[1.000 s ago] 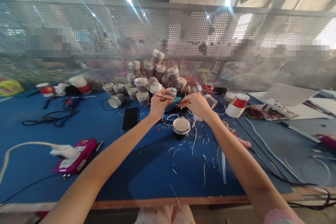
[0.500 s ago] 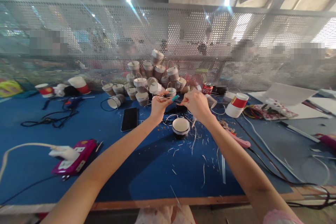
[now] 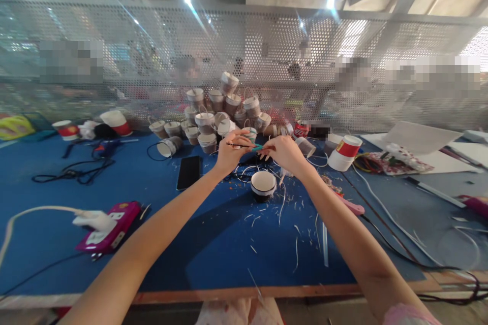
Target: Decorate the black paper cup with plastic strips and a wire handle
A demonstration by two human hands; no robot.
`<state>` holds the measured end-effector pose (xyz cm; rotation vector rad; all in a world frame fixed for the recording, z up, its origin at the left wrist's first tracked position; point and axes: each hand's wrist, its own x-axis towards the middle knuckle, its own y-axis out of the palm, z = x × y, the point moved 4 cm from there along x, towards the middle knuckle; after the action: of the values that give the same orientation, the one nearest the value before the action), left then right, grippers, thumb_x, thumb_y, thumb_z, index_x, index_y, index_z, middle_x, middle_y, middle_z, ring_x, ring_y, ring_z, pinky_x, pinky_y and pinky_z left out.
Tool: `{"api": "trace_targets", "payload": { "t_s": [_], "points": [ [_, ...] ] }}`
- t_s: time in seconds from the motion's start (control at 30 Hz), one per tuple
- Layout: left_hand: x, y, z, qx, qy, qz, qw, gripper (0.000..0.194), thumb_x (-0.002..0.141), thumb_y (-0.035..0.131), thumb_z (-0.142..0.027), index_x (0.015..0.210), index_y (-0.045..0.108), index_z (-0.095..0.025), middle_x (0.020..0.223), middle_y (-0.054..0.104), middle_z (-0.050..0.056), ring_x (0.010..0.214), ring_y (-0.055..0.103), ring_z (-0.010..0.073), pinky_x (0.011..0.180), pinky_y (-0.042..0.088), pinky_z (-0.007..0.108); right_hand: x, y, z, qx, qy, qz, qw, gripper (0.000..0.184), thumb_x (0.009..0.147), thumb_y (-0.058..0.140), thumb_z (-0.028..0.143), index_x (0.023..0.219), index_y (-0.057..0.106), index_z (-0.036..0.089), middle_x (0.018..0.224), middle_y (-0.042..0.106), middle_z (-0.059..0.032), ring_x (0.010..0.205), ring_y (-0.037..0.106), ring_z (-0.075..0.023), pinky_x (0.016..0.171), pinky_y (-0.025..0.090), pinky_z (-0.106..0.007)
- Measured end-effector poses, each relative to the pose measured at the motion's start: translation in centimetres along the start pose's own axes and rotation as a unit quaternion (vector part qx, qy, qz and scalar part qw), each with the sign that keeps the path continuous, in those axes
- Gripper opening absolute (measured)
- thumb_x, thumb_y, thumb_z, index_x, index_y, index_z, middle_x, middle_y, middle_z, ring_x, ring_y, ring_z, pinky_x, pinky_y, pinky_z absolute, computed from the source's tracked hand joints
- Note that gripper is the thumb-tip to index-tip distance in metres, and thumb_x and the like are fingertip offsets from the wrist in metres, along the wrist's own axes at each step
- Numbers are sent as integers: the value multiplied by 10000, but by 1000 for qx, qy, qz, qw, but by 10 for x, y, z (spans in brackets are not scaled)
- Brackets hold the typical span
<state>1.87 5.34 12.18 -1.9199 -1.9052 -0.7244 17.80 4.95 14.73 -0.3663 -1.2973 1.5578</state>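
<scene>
Above the middle of the table, my left hand [image 3: 231,152] pinches a thin dark cord [image 3: 238,145]. A small teal strip [image 3: 257,147] lies between the fingertips of both hands, in line with the cord. My right hand [image 3: 284,152] is closed at the strip's right end, its fingertips touching it; what else those fingers hold is hidden. Below the hands stands a small cup [image 3: 263,181], white inside with a dark rim and dark lower part. Loops of black and white cord [image 3: 247,172] lie just behind it.
Small handled buckets [image 3: 206,122] are piled at the back against the perforated screen [image 3: 152,61]. A black phone [image 3: 189,172] and a magenta power strip [image 3: 114,228] lie left. Right are a pink-handled glue gun [image 3: 353,206], a red-and-white cup [image 3: 345,152] and a soda can [image 3: 301,129]. White scraps litter the front.
The teal strip was tilted up by my left fingers with a gap to my right hand; now it lies flatter and meets my right fingertips. The cup has stayed put.
</scene>
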Motion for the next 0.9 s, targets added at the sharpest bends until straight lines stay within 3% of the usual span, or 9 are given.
{"api": "trace_targets", "payload": {
  "t_s": [0.1,0.2,0.43,0.7,0.8,0.9],
  "points": [
    [-1,1,-4,18,6,35,999,429,527,830,-221,906,640,-152,644,712,46,769,671,204,790,501,340,0,2,-1,14,0,33,999,141,770,624,176,754,759,212,663,709,-47,656,641,-166,602,432,-247],
    [-3,4,-4,19,4,50,999,430,548,820,-219,929,630,-157,662,719,51,782,680,216,780,511,355,0,0,-3,-33,22,14,999,99,737,675,252,739,763,205,676,710,-73,687,651,-209,591,429,-275],
    [-2,2,-1,-23,-1,-18,1000,462,506,840,-243,890,600,-151,697,721,35,723,696,190,773,532,339,-3,-5,1,-23,44,-66,997,95,713,703,303,745,758,233,733,724,-45,718,651,-197,594,422,-261],
    [-2,3,11,-83,-61,-35,994,483,509,840,-249,914,593,-160,711,722,18,692,694,171,706,556,300,-6,-4,11,-71,11,-123,990,122,756,644,218,646,685,185,757,709,-49,747,618,-188,597,368,-260],
    [-2,5,13,-92,-71,-23,993,474,488,848,-250,880,598,-155,690,718,16,666,690,161,673,555,283,-5,-4,12,-86,1,-126,988,113,766,611,174,683,686,181,776,700,-53,769,607,-185,606,367,-256],
    [1,2,10,-85,-46,-26,995,477,464,856,-254,848,590,-155,654,707,5,649,683,156,650,549,272,-3,-4,8,-62,-3,-88,994,101,756,614,159,750,709,192,786,703,-39,736,610,-167,615,383,-246]
  ]
}}
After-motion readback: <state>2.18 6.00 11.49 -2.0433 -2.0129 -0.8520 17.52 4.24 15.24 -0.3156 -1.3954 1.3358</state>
